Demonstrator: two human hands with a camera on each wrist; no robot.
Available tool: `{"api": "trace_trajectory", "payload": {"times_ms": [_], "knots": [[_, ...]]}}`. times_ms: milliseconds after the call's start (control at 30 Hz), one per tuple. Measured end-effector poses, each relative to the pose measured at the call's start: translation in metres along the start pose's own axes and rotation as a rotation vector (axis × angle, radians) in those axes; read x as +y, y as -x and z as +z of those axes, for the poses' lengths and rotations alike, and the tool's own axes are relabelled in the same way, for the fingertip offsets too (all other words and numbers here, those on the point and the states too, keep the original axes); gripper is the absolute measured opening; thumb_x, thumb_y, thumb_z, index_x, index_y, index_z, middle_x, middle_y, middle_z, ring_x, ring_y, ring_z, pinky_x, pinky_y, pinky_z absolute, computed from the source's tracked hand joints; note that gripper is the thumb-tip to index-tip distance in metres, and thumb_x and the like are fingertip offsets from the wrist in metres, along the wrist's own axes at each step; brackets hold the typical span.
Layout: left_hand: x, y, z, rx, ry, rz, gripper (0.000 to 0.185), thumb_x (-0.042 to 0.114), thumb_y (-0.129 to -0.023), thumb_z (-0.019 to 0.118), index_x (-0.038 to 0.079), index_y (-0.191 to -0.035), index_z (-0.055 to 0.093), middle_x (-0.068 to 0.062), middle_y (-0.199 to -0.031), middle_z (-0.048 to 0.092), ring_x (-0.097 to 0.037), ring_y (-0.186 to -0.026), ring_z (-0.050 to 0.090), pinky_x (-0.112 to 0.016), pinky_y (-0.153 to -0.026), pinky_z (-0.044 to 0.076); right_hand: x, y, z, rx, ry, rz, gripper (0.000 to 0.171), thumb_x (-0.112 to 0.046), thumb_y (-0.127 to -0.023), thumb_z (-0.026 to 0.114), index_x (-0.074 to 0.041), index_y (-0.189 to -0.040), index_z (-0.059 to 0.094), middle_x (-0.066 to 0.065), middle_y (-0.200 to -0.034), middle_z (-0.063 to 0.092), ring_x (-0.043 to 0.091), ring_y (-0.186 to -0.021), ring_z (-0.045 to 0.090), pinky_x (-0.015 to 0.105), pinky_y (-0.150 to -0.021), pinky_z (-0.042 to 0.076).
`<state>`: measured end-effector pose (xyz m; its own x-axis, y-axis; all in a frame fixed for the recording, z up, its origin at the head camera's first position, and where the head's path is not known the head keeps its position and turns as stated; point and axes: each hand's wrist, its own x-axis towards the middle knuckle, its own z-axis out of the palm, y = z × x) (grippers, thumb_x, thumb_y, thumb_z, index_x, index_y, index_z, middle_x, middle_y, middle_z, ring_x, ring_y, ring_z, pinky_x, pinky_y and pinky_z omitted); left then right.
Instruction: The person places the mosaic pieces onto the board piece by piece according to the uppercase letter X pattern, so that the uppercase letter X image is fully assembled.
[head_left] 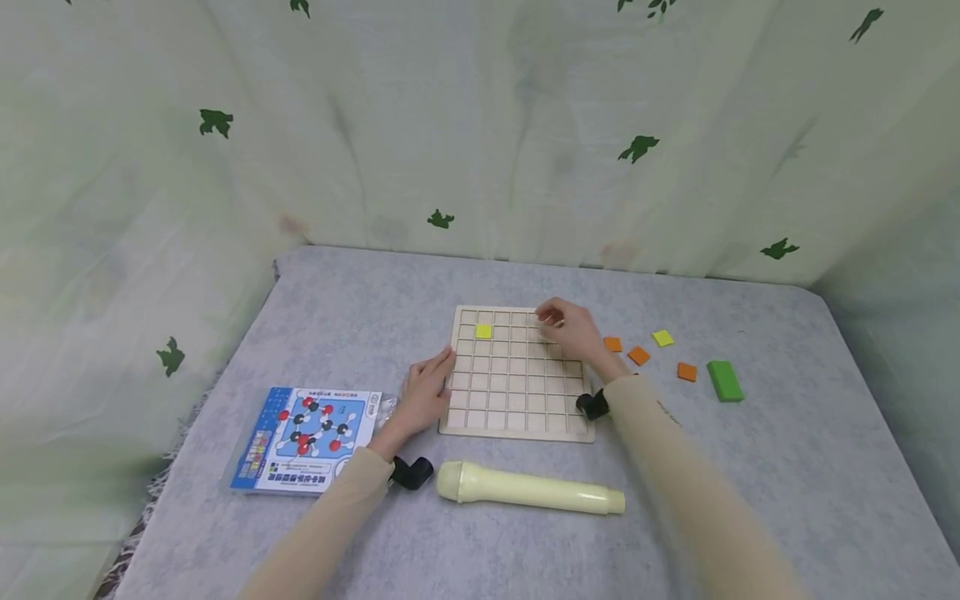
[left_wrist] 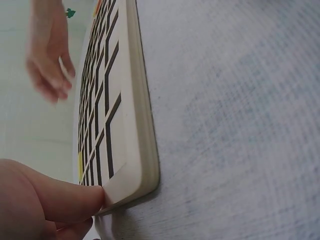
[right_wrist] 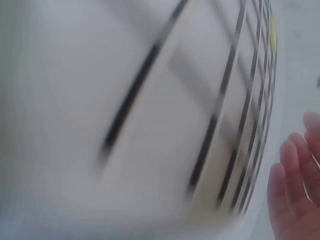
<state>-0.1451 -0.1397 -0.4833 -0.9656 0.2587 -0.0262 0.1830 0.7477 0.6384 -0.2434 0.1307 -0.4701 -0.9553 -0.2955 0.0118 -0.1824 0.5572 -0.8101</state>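
Grid board: a pale wooden grid board (head_left: 516, 375) lay flat on the grey counter (head_left: 787, 467), near its middle, its cells marked out by thin dark lines.
Left hand: the left hand (head_left: 424, 395) rested against the board's left edge; in the left wrist view a fingertip (left_wrist: 95, 199) pressed on the board's rim at a corner. Its grip was apart, fingers fairly straight, nothing enclosed.
Right hand: the right hand (head_left: 572, 328) hovered over the far right cells of the board, fingers loosely bent. Whether its grip held a small piece could not be told; the right wrist view was blurred and showed only fingers (right_wrist: 292, 200) beside the board.
Yellow tile on board: one yellow tile (head_left: 483, 331) sat in a cell near the board's far left corner.
Loose pieces: three orange tiles (head_left: 638, 355), a second yellow-green tile (head_left: 663, 337) and a green block (head_left: 724, 380) lay on the counter right of the board.
Cream tube: a pale cream tube (head_left: 531, 488) lay on its side just in front of the board.
Booklet: a blue printed packet (head_left: 306, 438) lay left of the left hand.
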Motion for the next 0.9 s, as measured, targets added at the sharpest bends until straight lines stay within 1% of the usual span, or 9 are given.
{"api": "trace_trajectory", "payload": {"times_ms": [167,267,333,467,500,700,800,900], "knots": [[0.0,0.001,-0.001,0.001,-0.013,0.003,0.055,-0.004,-0.092,0.049,-0.005,-0.145,0.035,-0.016,-0.154,0.025,-0.039,-0.129,0.027,-0.054,-0.1,0.024,0.028,0.025,-0.041,0.063,0.04,0.082,0.024,-0.004,-0.09,0.061,0.0,-0.114,0.061,0.016,-0.11,0.062,0.03,-0.098,0.058,0.041,-0.083,0.048],[0.0,0.002,-0.001,0.0,-0.018,0.001,0.055,-0.004,-0.092,0.049,-0.005,-0.145,0.034,-0.017,-0.154,0.025,-0.039,-0.128,0.027,-0.054,-0.1,0.024,0.044,0.039,-0.059,0.068,0.078,0.133,0.024,-0.006,-0.09,0.062,-0.002,-0.114,0.06,0.017,-0.112,0.062,0.031,-0.099,0.057,0.042,-0.079,0.049],[0.0,0.002,-0.001,0.002,-0.02,0.0,0.055,-0.004,-0.092,0.049,-0.005,-0.145,0.034,-0.017,-0.154,0.025,-0.039,-0.128,0.027,-0.054,-0.1,0.024,0.053,0.046,-0.066,0.055,0.11,0.133,0.025,-0.004,-0.089,0.062,0.0,-0.114,0.06,0.018,-0.113,0.062,0.033,-0.102,0.057,0.044,-0.083,0.047],[0.0,0.002,-0.001,0.002,-0.02,-0.004,0.055,-0.004,-0.092,0.05,-0.005,-0.145,0.034,-0.016,-0.154,0.025,-0.039,-0.129,0.026,-0.054,-0.101,0.024,0.065,0.053,-0.072,0.015,0.162,0.117,0.025,-0.001,-0.088,0.062,0.001,-0.113,0.06,0.018,-0.115,0.06,0.034,-0.107,0.053,0.048,-0.092,0.043],[0.0,0.001,-0.001,0.0,-0.02,-0.005,0.055,-0.004,-0.092,0.05,-0.004,-0.145,0.034,-0.016,-0.155,0.025,-0.039,-0.129,0.026,-0.054,-0.101,0.024,0.066,0.054,-0.072,0.009,0.172,0.113,0.026,0.0,-0.087,0.061,0.001,-0.113,0.06,0.018,-0.115,0.06,0.034,-0.106,0.052,0.048,-0.092,0.043],[0.002,0.001,0.0,-0.01,-0.015,-0.006,0.056,-0.004,-0.092,0.05,-0.004,-0.145,0.034,-0.015,-0.155,0.025,-0.038,-0.13,0.026,-0.053,-0.102,0.023,0.067,0.055,-0.07,0.004,0.199,0.107,0.026,0.003,-0.086,0.061,0.001,-0.112,0.061,0.018,-0.112,0.059,0.033,-0.098,0.051,0.046,-0.086,0.045],[0.002,0.001,0.0,-0.012,-0.011,-0.008,0.056,-0.004,-0.092,0.05,-0.004,-0.145,0.034,-0.015,-0.155,0.025,-0.038,-0.13,0.026,-0.053,-0.102,0.022,0.066,0.055,-0.07,0.012,0.197,0.101,0.025,0.004,-0.086,0.062,0.001,-0.111,0.061,0.018,-0.11,0.06,0.033,-0.097,0.052,0.046,-0.085,0.045],[0.003,0.001,0.0,-0.001,-0.011,0.001,0.055,-0.005,-0.091,0.05,-0.005,-0.144,0.036,-0.017,-0.154,0.026,-0.039,-0.129,0.027,-0.054,-0.101,0.023,0.063,0.054,-0.069,0.024,0.182,0.087,0.024,0.002,-0.086,0.063,0.001,-0.11,0.061,0.017,-0.11,0.06,0.032,-0.099,0.053,0.046,-0.086,0.045]]}}
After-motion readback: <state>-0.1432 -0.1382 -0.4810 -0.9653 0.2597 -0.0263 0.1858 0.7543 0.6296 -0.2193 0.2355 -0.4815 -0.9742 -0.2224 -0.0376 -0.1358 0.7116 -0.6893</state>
